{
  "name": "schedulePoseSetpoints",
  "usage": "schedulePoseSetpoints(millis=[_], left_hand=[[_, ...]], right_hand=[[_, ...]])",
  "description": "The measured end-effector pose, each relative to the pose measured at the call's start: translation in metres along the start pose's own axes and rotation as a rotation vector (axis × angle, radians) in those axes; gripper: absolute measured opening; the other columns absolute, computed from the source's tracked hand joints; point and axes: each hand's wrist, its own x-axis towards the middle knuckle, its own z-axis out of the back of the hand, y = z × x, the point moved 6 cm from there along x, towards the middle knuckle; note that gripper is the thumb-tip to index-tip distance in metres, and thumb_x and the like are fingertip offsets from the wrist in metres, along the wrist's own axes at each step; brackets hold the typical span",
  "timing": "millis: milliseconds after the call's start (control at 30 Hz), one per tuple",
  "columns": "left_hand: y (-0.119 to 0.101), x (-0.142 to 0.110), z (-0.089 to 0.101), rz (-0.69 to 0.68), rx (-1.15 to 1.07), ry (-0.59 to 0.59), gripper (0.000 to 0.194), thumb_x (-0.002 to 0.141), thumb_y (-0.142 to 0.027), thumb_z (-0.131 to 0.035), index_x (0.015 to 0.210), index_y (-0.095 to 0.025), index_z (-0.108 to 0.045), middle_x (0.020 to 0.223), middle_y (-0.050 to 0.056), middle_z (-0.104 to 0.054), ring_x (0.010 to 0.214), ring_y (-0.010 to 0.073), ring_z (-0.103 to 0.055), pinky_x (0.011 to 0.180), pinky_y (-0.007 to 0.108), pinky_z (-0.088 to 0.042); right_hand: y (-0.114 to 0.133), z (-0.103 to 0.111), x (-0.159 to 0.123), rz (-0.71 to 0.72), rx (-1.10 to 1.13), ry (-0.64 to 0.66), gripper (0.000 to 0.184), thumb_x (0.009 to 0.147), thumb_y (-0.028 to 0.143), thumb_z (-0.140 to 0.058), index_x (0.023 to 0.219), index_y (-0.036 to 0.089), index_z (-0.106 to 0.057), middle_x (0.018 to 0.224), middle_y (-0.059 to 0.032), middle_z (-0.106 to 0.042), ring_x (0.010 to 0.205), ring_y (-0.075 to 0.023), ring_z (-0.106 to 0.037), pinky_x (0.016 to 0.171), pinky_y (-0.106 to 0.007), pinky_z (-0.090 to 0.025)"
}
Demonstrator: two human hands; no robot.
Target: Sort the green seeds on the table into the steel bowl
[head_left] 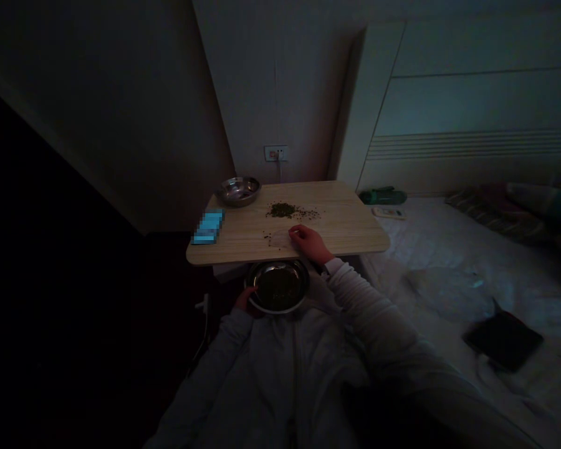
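Your left hand (246, 300) grips the near metal bowl (277, 310) at its rim, thumb over the edge, just below the table (350, 221). Only that side shows a hold, so a bump or uneven pull could tip it and spill the dark contents (278, 287).

Your right hand (311, 243) is above the table's front edge, fingers curled at a thin clear item (280, 238); can't tell if they pinch it or just touch. Poor grip there could let it slip or flick the few stray grains (266, 236) beside it.

Main grain pile (283, 210) lies just beyond the right hand, with loose grains (311, 214) scattered to its right. Small, likely round, so a quick sweep could roll them past the bowl's mouth to the floor. Your right sleeve (350, 277) crosses near the edge and could drag some off.

Second bowl (240, 192) and phone (208, 226), left of the right hand, sit near the table's side; a wide swing could knock either. Dim light makes misses likelier.
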Motion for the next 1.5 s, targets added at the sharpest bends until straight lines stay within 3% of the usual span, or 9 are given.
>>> schedulePoseSetpoints(millis=[300,567,967,1233,1500], left_hand=[[0.001,0.000,-0.003,0.027,-0.009,0.019,0.040,0.074,-0.014,-0.052,0.113,-0.009,-0.061,0.062,0.006,-0.073,0.077,0.0250,-0.070,0.079,0.038,-0.052],[0.001,-0.013,-0.008,0.033,0.022,-0.059,0.037,0.073,-0.012,-0.049,0.107,-0.007,-0.064,0.061,0.008,-0.072,0.070,0.0253,-0.070,0.075,0.039,-0.054],[0.002,-0.004,-0.004,0.037,0.011,0.009,0.041,0.072,-0.011,-0.049,0.111,-0.005,-0.061,0.063,0.009,-0.073,0.078,0.0266,-0.069,0.079,0.040,-0.053],[0.001,0.001,0.000,0.030,0.012,0.012,0.040,0.070,-0.010,-0.052,0.109,-0.010,-0.063,0.070,0.008,-0.074,0.082,0.0271,-0.069,0.080,0.041,-0.053],[0.000,-0.003,0.000,0.008,0.020,-0.013,0.035,0.074,-0.012,-0.049,0.106,-0.009,-0.064,0.064,0.007,-0.073,0.076,0.0256,-0.070,0.080,0.040,-0.053]], right_hand=[[0.000,-0.003,0.002,0.022,-0.026,0.004,0.020,0.079,0.033,-0.052,0.090,0.021,-0.064,0.071,0.0007,-0.065,0.064,-0.0122,-0.055,0.061,-0.024,-0.039],[0.001,-0.007,0.001,0.068,-0.072,0.070,0.022,0.078,0.035,-0.054,0.090,0.021,-0.067,0.075,-0.0005,-0.067,0.067,-0.0129,-0.055,0.063,-0.024,-0.040],[-0.001,-0.012,-0.001,0.073,0.161,0.225,0.020,0.076,0.032,-0.056,0.084,0.016,-0.066,0.069,-0.0002,-0.066,0.066,-0.0113,-0.057,0.066,-0.024,-0.043],[-0.009,0.000,0.017,-0.029,0.129,-0.073,0.016,0.078,0.029,-0.052,0.083,0.017,-0.061,0.066,0.0002,-0.063,0.065,-0.0123,-0.058,0.068,-0.026,-0.044],[-0.012,-0.003,0.029,-0.015,0.062,-0.133,0.018,0.080,0.030,-0.048,0.087,0.019,-0.061,0.068,-0.0008,-0.063,0.066,-0.0142,-0.057,0.068,-0.028,-0.045]])
